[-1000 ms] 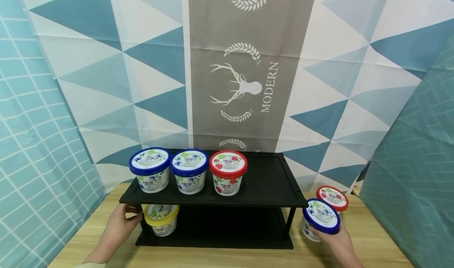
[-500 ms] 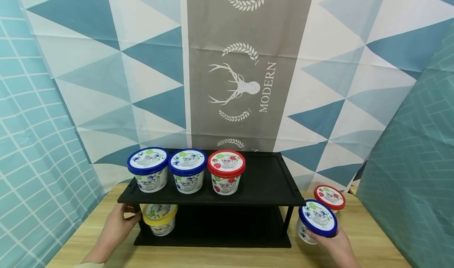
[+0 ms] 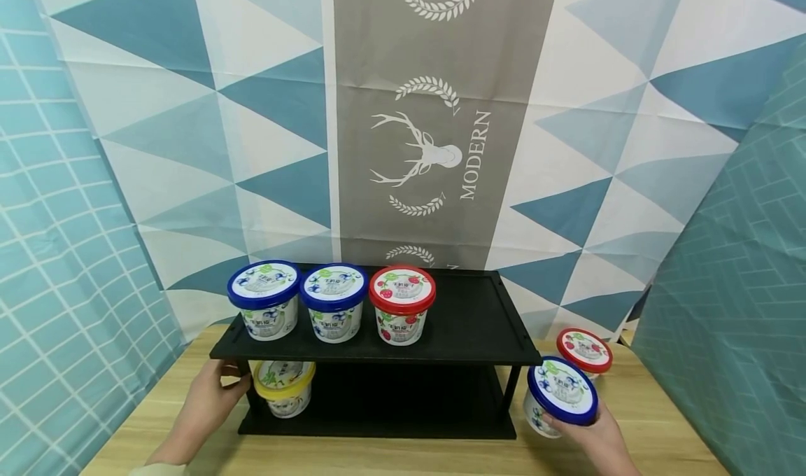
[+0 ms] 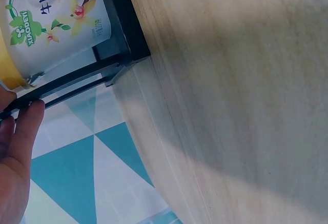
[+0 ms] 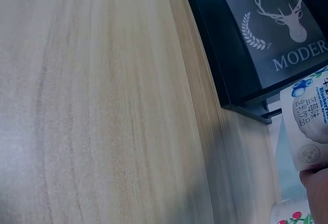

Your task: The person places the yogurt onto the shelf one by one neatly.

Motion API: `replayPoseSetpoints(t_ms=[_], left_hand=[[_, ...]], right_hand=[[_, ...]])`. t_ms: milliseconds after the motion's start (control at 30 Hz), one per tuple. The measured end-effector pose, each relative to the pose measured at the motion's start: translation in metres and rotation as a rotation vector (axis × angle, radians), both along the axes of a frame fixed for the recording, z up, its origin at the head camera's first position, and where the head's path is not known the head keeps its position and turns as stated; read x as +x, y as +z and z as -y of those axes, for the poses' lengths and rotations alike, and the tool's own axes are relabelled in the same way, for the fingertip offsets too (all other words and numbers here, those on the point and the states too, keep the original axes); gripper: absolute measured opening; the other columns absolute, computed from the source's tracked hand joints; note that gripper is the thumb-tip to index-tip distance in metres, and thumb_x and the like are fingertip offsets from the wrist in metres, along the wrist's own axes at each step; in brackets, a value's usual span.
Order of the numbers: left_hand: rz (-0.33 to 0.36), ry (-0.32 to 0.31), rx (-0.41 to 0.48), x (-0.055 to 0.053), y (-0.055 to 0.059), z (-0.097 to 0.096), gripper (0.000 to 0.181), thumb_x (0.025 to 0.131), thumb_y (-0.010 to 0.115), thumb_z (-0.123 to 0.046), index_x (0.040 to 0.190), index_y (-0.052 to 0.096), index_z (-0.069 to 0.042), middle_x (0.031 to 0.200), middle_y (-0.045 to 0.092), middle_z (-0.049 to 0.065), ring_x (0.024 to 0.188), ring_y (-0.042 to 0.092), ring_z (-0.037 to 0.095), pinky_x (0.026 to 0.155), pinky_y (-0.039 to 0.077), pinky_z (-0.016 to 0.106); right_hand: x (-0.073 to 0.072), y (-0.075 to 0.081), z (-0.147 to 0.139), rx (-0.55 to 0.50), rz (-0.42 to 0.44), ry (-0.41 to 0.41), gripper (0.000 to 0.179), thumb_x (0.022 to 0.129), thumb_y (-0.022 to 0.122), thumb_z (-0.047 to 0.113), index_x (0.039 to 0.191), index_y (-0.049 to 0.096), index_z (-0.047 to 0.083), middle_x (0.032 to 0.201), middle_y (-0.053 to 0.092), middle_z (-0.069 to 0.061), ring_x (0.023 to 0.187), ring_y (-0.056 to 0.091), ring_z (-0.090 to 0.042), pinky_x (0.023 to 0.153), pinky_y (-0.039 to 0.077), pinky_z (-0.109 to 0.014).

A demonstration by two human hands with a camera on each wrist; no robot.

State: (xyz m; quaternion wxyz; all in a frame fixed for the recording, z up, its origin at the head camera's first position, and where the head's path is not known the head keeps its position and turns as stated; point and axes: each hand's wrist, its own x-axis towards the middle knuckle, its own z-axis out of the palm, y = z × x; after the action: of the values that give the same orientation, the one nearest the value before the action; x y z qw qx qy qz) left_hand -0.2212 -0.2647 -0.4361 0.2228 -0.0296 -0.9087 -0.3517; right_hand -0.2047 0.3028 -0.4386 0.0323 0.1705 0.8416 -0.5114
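Note:
My right hand (image 3: pixel 598 437) grips a white paper tub with a blue lid (image 3: pixel 562 390), tilted a little, just right of the black two-tier rack (image 3: pixel 466 322). In the right wrist view blueberries are printed on this tub (image 5: pixel 307 116), and a thumb shows at its base. My left hand (image 3: pixel 210 399) holds the rack's left-hand post, its fingers (image 4: pixel 29 126) wrapped against the bar in the left wrist view. Right beside that post, a yellow-lidded tub (image 3: pixel 283 392) sits on the lower shelf. On the top shelf stand two blue-lidded tubs (image 3: pixel 267 301) and one red-lidded tub (image 3: pixel 403 304).
Behind the held tub, a second red-lidded tub (image 3: pixel 584 351) stands on the wooden table (image 3: pixel 667 420). Patterned cloth (image 3: pixel 428 147) hangs close behind the rack. Tiled-pattern sheets (image 3: pixel 743 287) close off both sides. The rack's right post (image 3: pixel 511 392) is near the held tub.
My right hand has brought the blue-lidded tub slightly lower and a little closer to the rack. The left hand keeps its hold on the post. The head view has shifted slightly.

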Motion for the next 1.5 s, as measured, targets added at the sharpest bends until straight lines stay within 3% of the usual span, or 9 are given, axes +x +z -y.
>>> replayPoseSetpoints(t_ms=[467,1033,1500], left_hand=[[0.051,-0.001,0.014,0.000,0.000,0.001,0.044,0.081,0.059,0.004,0.122,0.042,0.000,0.102,0.055,0.022,0.088,0.062,0.036,0.065,0.057,0.038],[0.061,-0.005,0.011,-0.001,-0.001,0.003,0.043,0.081,0.059,0.004,0.121,0.043,0.000,0.101,0.055,0.022,0.088,0.062,0.036,0.064,0.057,0.038],[0.036,-0.002,0.006,-0.001,-0.002,0.003,0.045,0.081,0.060,0.004,0.122,0.043,-0.001,0.102,0.055,0.022,0.088,0.062,0.036,0.062,0.056,0.035]], right_hand=[[0.005,0.004,0.002,0.043,-0.007,0.035,0.120,0.069,0.078,0.050,0.145,0.006,-0.008,0.139,0.025,-0.035,0.124,0.030,-0.055,0.098,0.039,-0.061],[0.015,0.007,0.012,0.046,0.008,0.054,0.116,0.067,0.081,0.045,0.143,0.011,-0.010,0.136,0.030,-0.038,0.118,0.037,-0.055,0.092,0.045,-0.058],[0.018,0.003,0.021,0.115,0.012,0.085,0.115,0.065,0.082,0.046,0.140,0.017,-0.011,0.133,0.036,-0.040,0.117,0.041,-0.055,0.088,0.047,-0.057]])
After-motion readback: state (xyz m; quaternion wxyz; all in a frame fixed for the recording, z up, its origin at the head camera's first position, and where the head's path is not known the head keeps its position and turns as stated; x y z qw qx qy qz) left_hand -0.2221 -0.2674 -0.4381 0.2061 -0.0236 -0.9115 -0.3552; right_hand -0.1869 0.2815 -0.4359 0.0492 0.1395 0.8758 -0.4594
